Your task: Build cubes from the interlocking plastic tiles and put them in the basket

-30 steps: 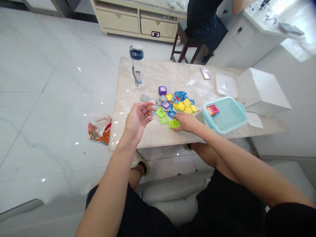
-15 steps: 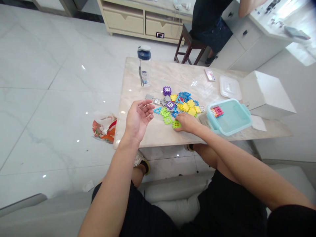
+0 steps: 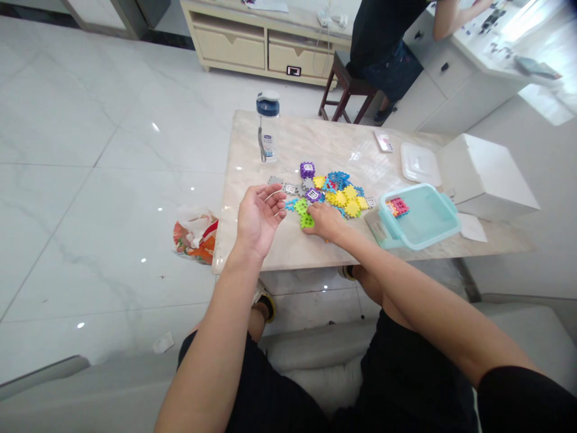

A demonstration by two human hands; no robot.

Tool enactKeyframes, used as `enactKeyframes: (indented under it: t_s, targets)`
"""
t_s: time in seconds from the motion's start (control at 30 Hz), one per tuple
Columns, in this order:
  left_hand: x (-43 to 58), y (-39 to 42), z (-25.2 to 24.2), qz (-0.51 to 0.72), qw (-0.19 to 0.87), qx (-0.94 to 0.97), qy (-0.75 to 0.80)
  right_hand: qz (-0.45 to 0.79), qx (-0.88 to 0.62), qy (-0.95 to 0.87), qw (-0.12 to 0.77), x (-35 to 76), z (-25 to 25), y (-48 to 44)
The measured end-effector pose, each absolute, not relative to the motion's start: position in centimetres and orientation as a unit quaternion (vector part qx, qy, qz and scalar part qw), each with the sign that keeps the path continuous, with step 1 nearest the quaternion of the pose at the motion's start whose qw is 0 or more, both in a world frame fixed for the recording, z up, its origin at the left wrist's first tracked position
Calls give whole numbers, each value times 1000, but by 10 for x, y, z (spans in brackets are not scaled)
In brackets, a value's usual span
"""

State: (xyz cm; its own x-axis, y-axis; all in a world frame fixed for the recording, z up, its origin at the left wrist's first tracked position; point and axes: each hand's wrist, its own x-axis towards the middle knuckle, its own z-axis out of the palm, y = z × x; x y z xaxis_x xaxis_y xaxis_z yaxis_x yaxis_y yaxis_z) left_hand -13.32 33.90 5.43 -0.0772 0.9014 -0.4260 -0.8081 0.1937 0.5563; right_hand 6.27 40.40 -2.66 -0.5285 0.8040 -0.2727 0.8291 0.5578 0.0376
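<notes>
While the L hand (image 3: 261, 218) hovers palm-up, fingers loosely spread, empty, the R hand (image 3: 326, 221) prob pinches a green piece (image 3: 307, 222) (fingertips half hidden tbh); it's further left vs a sec ago, so now it's bunched w/ the other greens (image 3: 300, 206), purple stack (image 3: 307, 170) behind.

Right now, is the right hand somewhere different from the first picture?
Yes. Against the teal bin, the right hand has moved left in the picture, farther from the bin, with a green piece at its fingers.
</notes>
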Motion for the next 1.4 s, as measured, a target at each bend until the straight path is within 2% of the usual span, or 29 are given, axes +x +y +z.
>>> enactKeyframes:
  t_s: [0.3, 0.7, 1.07, 1.4]
  targets:
    - [-127, 340, 55, 626, 682, 92, 366, -44, 452, 882, 129, 61, -16, 399]
    - [-123, 343, 53, 621, 684, 81, 374, -61, 538, 830, 134, 50, -18, 385]
    - [-128, 338, 53, 613, 689, 82, 378, -89, 532, 829, 147, 48, -22, 382]
    - [-130, 338, 39, 585, 697, 108, 401, -122, 545, 825, 81, 62, 10, 387]
